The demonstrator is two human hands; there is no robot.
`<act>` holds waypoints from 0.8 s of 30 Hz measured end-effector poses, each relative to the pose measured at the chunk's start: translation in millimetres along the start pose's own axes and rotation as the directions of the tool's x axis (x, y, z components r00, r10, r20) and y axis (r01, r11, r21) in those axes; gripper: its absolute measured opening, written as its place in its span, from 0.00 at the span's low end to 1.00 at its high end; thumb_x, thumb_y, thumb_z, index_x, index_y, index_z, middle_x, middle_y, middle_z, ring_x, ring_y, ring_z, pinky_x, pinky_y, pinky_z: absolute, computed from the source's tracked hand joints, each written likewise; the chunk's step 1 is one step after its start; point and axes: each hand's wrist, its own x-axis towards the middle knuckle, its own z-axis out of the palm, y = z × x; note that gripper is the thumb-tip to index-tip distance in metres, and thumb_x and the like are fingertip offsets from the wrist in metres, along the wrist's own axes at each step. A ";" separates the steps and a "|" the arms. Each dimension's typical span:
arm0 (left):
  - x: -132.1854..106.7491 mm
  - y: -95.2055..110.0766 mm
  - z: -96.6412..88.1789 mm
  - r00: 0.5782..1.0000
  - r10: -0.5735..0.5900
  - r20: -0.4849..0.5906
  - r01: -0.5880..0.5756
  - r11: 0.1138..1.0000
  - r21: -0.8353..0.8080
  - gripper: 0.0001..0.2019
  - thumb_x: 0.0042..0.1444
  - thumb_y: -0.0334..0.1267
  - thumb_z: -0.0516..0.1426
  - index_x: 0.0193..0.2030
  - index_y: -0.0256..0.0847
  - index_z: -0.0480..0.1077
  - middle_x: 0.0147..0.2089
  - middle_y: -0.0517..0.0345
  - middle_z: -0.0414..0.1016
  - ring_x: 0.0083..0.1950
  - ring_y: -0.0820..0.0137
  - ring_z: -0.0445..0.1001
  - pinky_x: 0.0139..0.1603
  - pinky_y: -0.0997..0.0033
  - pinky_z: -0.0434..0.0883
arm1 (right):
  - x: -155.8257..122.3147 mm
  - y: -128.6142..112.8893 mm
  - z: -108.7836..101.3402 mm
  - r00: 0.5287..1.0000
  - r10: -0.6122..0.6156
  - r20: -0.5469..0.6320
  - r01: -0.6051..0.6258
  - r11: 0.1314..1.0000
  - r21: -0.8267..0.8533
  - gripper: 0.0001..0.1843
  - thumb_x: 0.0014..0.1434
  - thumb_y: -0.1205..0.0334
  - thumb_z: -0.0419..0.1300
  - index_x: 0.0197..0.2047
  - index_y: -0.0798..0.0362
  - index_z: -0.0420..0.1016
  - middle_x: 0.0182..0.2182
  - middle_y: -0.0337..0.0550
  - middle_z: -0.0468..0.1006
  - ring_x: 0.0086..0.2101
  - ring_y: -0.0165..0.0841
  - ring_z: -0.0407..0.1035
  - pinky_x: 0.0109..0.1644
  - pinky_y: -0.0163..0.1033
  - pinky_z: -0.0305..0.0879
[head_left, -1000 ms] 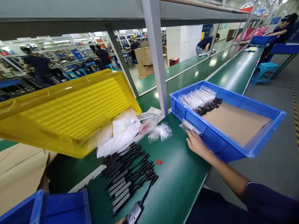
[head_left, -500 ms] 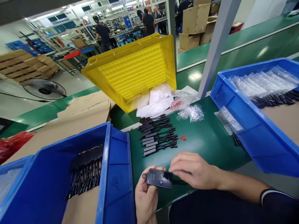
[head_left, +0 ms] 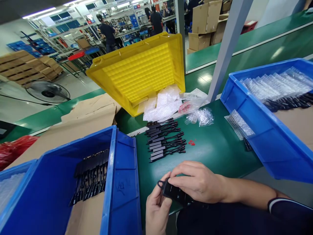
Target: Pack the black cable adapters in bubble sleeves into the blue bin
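A small black rectangular device (head_left: 173, 192) with a loop at its left end is held low over the green table's front edge, tilted down to the right. My left hand (head_left: 156, 209) grips that left end between thumb and fingers. Bent over the device's upper side, my right hand (head_left: 202, 183) has its fingertips closed on the far edge and covers part of the face. Beyond my hands, several similar black devices with short cables (head_left: 157, 143) lie in a row on the table. Small red pieces (head_left: 191, 142) are scattered beside their cable ends.
At left stands a blue bin (head_left: 124, 176) holding black cabled devices on cardboard. Another blue bin (head_left: 276, 140) at right holds bubble-wrapped ones; one wrapped piece (head_left: 241, 125) lies beside it. A yellow tray (head_left: 139, 75), bubble bags (head_left: 163, 106) and a grey post (head_left: 223, 49) stand behind.
The device has tilted, its right end dropping and its shiny face turning darker. My right hand has moved left from the device's right end onto its upper edge.
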 end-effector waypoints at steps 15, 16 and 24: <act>0.7 18.6 0.5 0.998 0.016 -0.060 -0.017 1.000 -0.021 0.24 0.52 0.43 0.64 0.56 0.39 0.71 0.51 0.46 0.77 0.49 0.59 0.77 0.48 0.70 0.74 | -8.7 -9.6 -5.3 1.000 0.008 -0.005 -0.007 0.996 0.091 0.10 0.65 0.71 0.51 0.41 0.58 0.74 0.38 0.49 0.75 0.39 0.32 0.69 0.45 0.36 0.69; 0.4 19.0 1.3 0.999 0.019 -0.040 -0.020 1.000 -0.023 0.23 0.52 0.42 0.64 0.55 0.40 0.72 0.52 0.46 0.76 0.50 0.59 0.77 0.49 0.71 0.74 | -7.5 -8.6 -5.9 0.999 0.023 -0.041 -0.019 0.995 0.098 0.09 0.65 0.71 0.52 0.41 0.58 0.74 0.38 0.49 0.75 0.39 0.31 0.69 0.45 0.35 0.69; -5.4 17.1 11.3 0.996 0.089 0.014 -0.088 0.996 -0.028 0.20 0.52 0.39 0.64 0.53 0.44 0.73 0.51 0.49 0.77 0.51 0.60 0.76 0.50 0.73 0.73 | 7.1 -3.2 -3.3 0.998 0.034 -0.056 -0.030 0.998 0.062 0.06 0.65 0.70 0.52 0.39 0.58 0.70 0.38 0.49 0.72 0.41 0.32 0.66 0.47 0.37 0.67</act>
